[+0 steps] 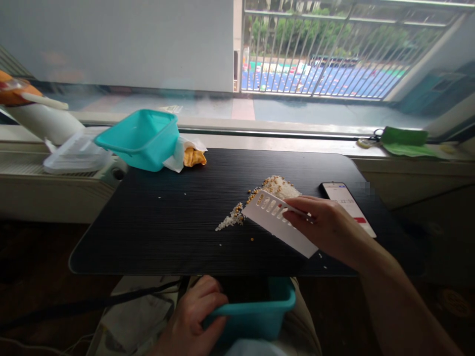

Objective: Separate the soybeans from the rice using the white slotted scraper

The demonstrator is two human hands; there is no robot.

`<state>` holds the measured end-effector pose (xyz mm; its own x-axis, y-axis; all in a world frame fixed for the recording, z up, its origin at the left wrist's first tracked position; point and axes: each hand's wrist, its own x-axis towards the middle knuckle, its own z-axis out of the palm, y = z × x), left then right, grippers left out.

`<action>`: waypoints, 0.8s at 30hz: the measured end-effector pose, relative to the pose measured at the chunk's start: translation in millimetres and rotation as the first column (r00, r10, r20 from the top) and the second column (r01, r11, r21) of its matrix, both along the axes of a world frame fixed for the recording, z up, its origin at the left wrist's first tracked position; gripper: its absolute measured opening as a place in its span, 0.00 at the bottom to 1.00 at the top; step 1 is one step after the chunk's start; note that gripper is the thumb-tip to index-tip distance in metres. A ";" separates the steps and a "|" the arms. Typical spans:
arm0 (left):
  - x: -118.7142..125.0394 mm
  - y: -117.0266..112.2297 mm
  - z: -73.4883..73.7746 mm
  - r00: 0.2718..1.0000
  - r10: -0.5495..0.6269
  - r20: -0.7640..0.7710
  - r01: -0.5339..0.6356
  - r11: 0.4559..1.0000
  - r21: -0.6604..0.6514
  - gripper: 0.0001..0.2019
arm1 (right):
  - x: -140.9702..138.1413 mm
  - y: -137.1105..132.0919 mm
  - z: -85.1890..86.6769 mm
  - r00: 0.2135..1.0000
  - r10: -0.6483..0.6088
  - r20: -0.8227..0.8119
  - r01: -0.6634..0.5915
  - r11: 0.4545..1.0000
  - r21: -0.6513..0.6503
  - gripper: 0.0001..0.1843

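Observation:
My right hand (315,215) is closed on a white slotted plastic sheet (267,215), tilted with its lower edge at the tabletop. Behind the sheet lies a heap of white rice grains mixed with yellow beans (279,185). A thin trail of rice and beans (233,217) runs out to the left of the sheet's corner. My left hand (202,311) grips the left rim of a teal plastic bin (256,309), which sits on my lap below the table's front edge. The bin's inside is dark, so its contents cannot be made out.
On the black table (166,212), a second teal bin (143,141) stands at the back left beside a crumpled orange-and-white wrapper (195,155). A phone (351,205) lies right of the heap. A clear lid (79,153) rests on the radiator, a green cloth (406,141) on the sill.

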<state>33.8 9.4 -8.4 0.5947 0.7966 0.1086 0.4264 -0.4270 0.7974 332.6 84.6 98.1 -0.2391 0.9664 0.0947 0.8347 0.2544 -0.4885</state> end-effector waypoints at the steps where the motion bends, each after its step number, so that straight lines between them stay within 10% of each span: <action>1: -0.3 0.0 0.0 1.000 0.002 0.001 -0.002 1.000 0.000 0.10 | 1.0 -0.7 0.2 1.000 0.012 -0.006 -0.012 1.000 -0.008 0.12; 24: 1.8 3.8 4.3 1.000 0.018 0.021 -0.018 1.000 0.015 0.10 | 29.0 -35.4 5.7 0.999 0.049 -0.021 -0.051 0.997 -0.059 0.13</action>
<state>35.6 13.2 -4.1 0.5779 0.8052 0.1334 0.4170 -0.4318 0.7998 361.6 49.3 103.7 -0.2860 0.9573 0.0421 0.8116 0.2653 -0.5204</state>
